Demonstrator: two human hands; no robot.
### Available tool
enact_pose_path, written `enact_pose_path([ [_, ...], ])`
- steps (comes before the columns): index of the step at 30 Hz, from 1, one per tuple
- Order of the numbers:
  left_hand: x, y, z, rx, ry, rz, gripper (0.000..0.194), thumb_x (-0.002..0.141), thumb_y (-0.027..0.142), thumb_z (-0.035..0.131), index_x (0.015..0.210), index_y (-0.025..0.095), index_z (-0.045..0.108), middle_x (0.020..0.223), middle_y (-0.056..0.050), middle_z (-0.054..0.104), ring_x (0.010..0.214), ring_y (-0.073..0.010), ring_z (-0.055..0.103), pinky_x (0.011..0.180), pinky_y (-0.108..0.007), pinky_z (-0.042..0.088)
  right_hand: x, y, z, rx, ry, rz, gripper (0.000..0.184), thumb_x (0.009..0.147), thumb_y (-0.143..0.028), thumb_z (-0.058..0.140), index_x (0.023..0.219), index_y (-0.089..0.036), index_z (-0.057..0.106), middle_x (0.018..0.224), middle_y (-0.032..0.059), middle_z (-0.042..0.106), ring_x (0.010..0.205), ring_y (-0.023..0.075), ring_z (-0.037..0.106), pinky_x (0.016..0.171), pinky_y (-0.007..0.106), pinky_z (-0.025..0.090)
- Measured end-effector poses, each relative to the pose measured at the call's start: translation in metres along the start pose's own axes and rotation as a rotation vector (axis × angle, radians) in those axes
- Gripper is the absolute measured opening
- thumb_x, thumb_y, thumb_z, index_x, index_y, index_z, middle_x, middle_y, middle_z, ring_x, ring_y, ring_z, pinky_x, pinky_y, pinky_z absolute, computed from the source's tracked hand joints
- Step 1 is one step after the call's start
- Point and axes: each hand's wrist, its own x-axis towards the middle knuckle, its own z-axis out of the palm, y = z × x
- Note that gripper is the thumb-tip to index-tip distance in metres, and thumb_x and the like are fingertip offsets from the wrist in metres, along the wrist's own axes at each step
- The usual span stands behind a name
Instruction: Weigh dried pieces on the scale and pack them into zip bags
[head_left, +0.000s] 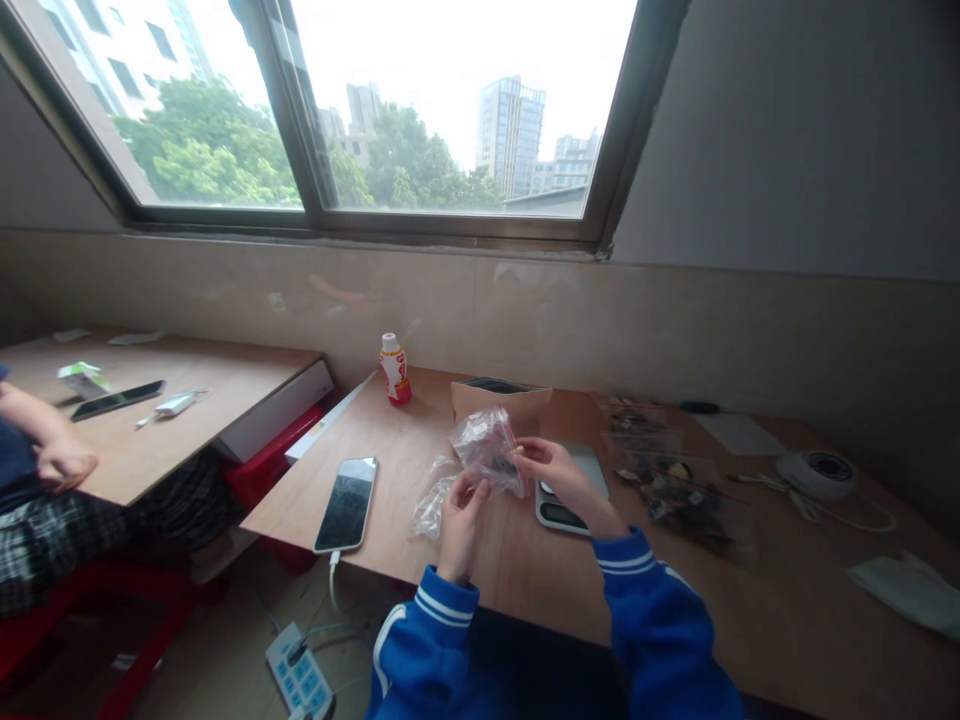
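Clear plastic bag (486,440) is pinched by left hand (462,512) and right hand (556,470) above the table (525,585), left of the white scale (559,514); if either fingertip hold loosens, the thin film could slip and drop.

Clear thin plastic zip bag with a pinkish-red strip (484,440) is being held up off the wooden counter (517,570), both hands on it. Left hand (461,518) is pinching the lower edge between thumb and fingers; right hand (559,474) is pinching the right side, by the strip. Strip is running down that side at a slant. Bag is tilting, not hanging straight. Film is creasing and crumpling all over, catching whitish glare, mostly toward the top left. Upper part is puffing out loosely and overlapping the brown cardboard box (534,406) behind it. Dark patches are showing through; contents unclear.
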Motion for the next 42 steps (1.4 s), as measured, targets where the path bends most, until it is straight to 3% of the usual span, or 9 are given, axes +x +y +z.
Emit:
enact_pose_path([
  [4,0.003,0.006,-0.011,-0.077,0.062,-0.045,0.043,0.069,0.03,0.075,0.109,0.017,0.065,0.111,-0.008,0.069,0.107,-0.0226,0.062,0.097,-0.036,0.045,0.011,-0.02,-0.009,0.084,0.137,-0.115,0.039,0.066,-0.04,0.078,0.097,-0.019,0.065,0.096,0.006,0.071,0.089,0.0207,0.067,0.077,0.034,0.055],
  [8,0.006,0.008,-0.025,-0.071,0.129,-0.085,0.044,0.066,0.028,0.076,0.106,0.016,0.066,0.108,-0.008,0.069,0.099,-0.0206,0.064,0.09,-0.033,0.048,0.039,-0.06,-0.003,-0.009,0.307,-0.388,0.035,0.071,-0.039,0.074,0.099,-0.022,0.061,0.094,0.004,0.07,0.09,0.0187,0.066,0.08,0.032,0.054],
  [12,0.011,0.008,-0.042,-0.016,0.174,-0.151,0.044,0.062,0.023,0.073,0.105,0.016,0.068,0.102,-0.008,0.07,0.079,-0.0148,0.064,0.074,-0.027,0.049,0.072,-0.083,0.013,-0.424,0.29,-0.572,0.021,0.08,-0.033,0.065,0.098,-0.023,0.061,0.094,0.0038,0.069,0.086,0.0189,0.064,0.08,0.034,0.05],
  [15,0.013,0.009,-0.05,-0.022,0.214,-0.181,0.042,0.06,0.02,0.07,0.102,0.016,0.069,0.1,-0.006,0.07,0.069,-0.0108,0.06,0.066,-0.024,0.046,0.083,-0.077,0.022,-0.87,0.236,-0.58,0.011,0.085,-0.025,0.057,0.093,-0.022,0.065,0.091,0.0041,0.07,0.09,0.0215,0.06,0.086,0.039,0.041],
  [18,0.013,0.011,-0.051,-0.024,0.208,-0.176,0.042,0.06,0.019,0.068,0.102,0.016,0.07,0.101,-0.006,0.069,0.07,-0.0107,0.059,0.067,-0.023,0.046,0.081,-0.066,0.024,-1.056,0.247,-0.581,0.017,0.089,-0.025,0.052,0.099,-0.023,0.066,0.098,0.0047,0.069,0.095,0.0222,0.057,0.089,0.04,0.034],
  [23,0.01,0.009,-0.046,0.011,0.13,-0.172,0.043,0.063,0.02,0.067,0.106,0.016,0.069,0.105,-0.007,0.069,0.073,-0.0115,0.059,0.068,-0.023,0.046,0.073,-0.06,0.016,-1.14,0.235,-0.607,0.026,0.093,-0.033,0.049,0.109,-0.024,0.066,0.109,0.0079,0.064,0.103,0.0242,0.054,0.092,0.041,0.032],
  [28,0.008,0.004,-0.046,0.056,0.095,-0.167,0.043,0.066,0.022,0.067,0.108,0.017,0.068,0.106,-0.008,0.07,0.07,-0.0109,0.059,0.067,-0.023,0.046,0.075,-0.054,0.006,-1.126,0.204,-0.649,0.029,0.095,-0.029,0.044,0.113,-0.027,0.068,0.116,0.009,0.061,0.109,0.025,0.053,0.096,0.042,0.033],
  [37,0.006,0.005,-0.044,0.06,0.11,-0.173,0.042,0.065,0.022,0.068,0.107,0.017,0.069,0.107,-0.008,0.069,0.068,-0.0101,0.058,0.065,-0.023,0.046,0.078,-0.05,0.005,-0.877,0.127,-0.668,0.029,0.095,-0.03,0.044,0.106,-0.024,0.07,0.109,0.0081,0.065,0.102,0.0221,0.059,0.091,0.039,0.044],
  [42,0.007,0.004,-0.045,0.052,0.128,-0.186,0.043,0.065,0.021,0.068,0.108,0.015,0.068,0.106,-0.009,0.069,0.068,-0.0109,0.058,0.066,-0.025,0.047,0.075,-0.05,0.006,-0.779,0.156,-0.72,0.026,0.093,-0.033,0.049,0.105,-0.026,0.071,0.106,0.0076,0.066,0.1,0.0231,0.06,0.091,0.04,0.048],
])
